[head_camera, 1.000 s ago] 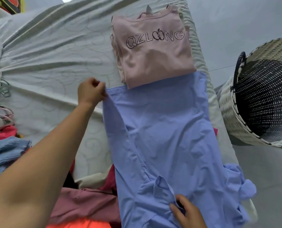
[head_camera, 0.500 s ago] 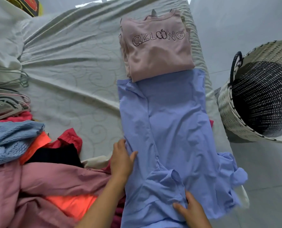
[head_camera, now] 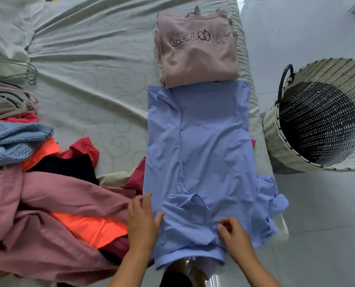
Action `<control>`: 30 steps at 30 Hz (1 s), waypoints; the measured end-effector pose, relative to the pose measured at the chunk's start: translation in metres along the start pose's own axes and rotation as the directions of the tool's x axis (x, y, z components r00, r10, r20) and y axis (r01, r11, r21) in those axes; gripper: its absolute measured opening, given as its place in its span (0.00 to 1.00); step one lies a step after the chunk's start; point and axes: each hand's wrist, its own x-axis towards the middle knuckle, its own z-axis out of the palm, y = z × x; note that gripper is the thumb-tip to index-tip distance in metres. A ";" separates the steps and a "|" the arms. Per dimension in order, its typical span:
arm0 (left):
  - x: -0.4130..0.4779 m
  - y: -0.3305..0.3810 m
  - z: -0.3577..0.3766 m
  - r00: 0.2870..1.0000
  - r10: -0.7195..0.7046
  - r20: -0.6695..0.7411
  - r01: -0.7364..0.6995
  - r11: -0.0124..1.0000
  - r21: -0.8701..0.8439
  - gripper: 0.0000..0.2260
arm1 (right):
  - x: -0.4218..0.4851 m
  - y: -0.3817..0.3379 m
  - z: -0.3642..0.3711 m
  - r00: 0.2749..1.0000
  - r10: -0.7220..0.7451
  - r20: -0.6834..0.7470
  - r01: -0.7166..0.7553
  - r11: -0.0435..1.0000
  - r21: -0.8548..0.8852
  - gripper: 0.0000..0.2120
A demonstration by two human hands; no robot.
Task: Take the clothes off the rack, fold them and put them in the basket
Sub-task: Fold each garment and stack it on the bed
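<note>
Blue shirt (head_camera: 201,154) lies lengthwise up the frame's centre on the bed (head_camera: 89,83), collar end lowest. Left hand (head_camera: 142,220) presses flat on its left edge; right hand (head_camera: 233,235), fingers curled, pinches the fabric.

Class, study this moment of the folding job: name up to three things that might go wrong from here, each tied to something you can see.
1. The blue shirt has a sleeve bunched over the bed's right edge; it may slide off or fold in crooked.
2. Its far end touches the folded pink top; folding may disturb that top.
3. The left hand lies beside the unfolded pile; stray cloth may get caught in the fold.
</note>
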 end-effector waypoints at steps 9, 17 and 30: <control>-0.015 0.053 0.056 0.820 0.490 0.296 -0.556 0.804 0.210 0.33 | 0.067 0.011 -0.102 0.810 0.398 -0.431 -0.255 0.900 0.353 0.20; -0.010 0.067 0.038 0.959 0.236 0.159 -0.164 0.915 -0.369 0.14 | 0.053 -0.027 -0.117 0.909 0.289 -0.300 -0.029 0.762 0.647 0.09; 0.006 0.036 0.015 0.780 -0.384 0.495 0.626 0.484 -0.611 0.14 | -0.030 -0.056 0.004 0.896 -0.369 0.249 0.442 0.800 -0.406 0.19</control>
